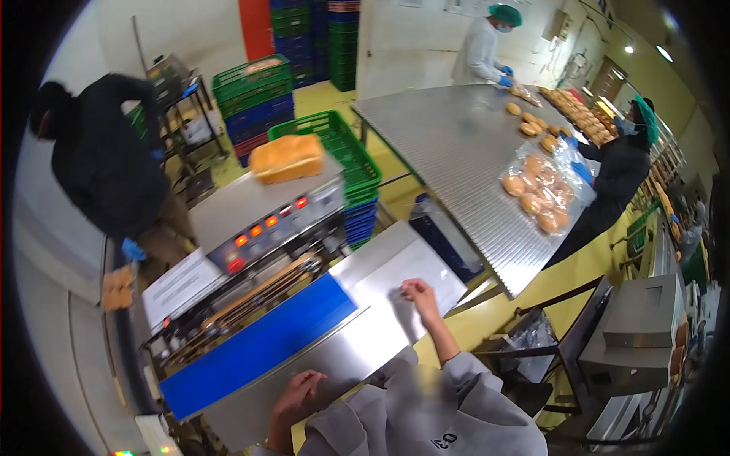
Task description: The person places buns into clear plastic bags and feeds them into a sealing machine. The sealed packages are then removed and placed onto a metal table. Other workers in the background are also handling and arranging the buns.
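My right hand (420,298) hovers over the bare metal end plate (414,266) of a machine, its fingers loosely bent and holding nothing I can see. Lower and to the left, my left hand (303,386) is above the machine's metal front ledge (334,353). Its fingers are slightly curled, with no object in them. Between my hands and the control panel (277,220) runs a blue conveyor belt (262,342) with nothing on it. A loaf of bread (287,159) rests on top of the machine, beyond the panel's lit red displays.
Green and blue crates (334,144) are stacked behind the machine. A large metal table (449,152) carries bagged buns (541,190) and loose rolls. One person (114,152) bends at the left; two others in green hair nets work around the table. A dark metal frame (566,342) stands at right.
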Tool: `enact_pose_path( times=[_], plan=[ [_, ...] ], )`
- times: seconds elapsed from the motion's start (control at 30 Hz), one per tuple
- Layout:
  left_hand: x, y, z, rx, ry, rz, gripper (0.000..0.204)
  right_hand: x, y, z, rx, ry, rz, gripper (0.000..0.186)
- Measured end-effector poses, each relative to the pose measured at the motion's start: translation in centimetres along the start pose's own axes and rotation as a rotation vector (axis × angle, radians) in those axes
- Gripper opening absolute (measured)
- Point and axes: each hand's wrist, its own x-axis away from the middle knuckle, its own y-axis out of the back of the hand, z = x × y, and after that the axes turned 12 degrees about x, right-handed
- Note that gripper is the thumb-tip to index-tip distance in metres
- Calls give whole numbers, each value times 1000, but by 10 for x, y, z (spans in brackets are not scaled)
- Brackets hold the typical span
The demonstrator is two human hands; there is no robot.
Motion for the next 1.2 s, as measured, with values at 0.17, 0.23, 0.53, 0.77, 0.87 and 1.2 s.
enact_pose_path(
  times=[0.17, 0.23, 0.53, 0.77, 0.87, 1.2],
  plan=[
    [-104, -86, -30, 236, -20, -158, 21, -162, 197, -39, 748, 317, -605, 38],
    [-136, -115, -34, 279, 15, -231, 22, -214, 267, -30, 1005, 163, -585, 55],
    [-225, -218, -75, 1, 80, -148, 26, -303, 432, 1, 1307, -96, -458, 86],
    [-322, -292, -60, -68, -58, 1, 24, -252, 383, -21, 1247, -38, -469, 74],
    [-366, -337, -34, -185, -343, 69, 29, -201, 339, -8, 1233, 14, -413, 74],
    [-396, -375, -22, 178, -187, -96, 25, -84, 284, 12, 1111, 36, -185, 72]
  ],
)
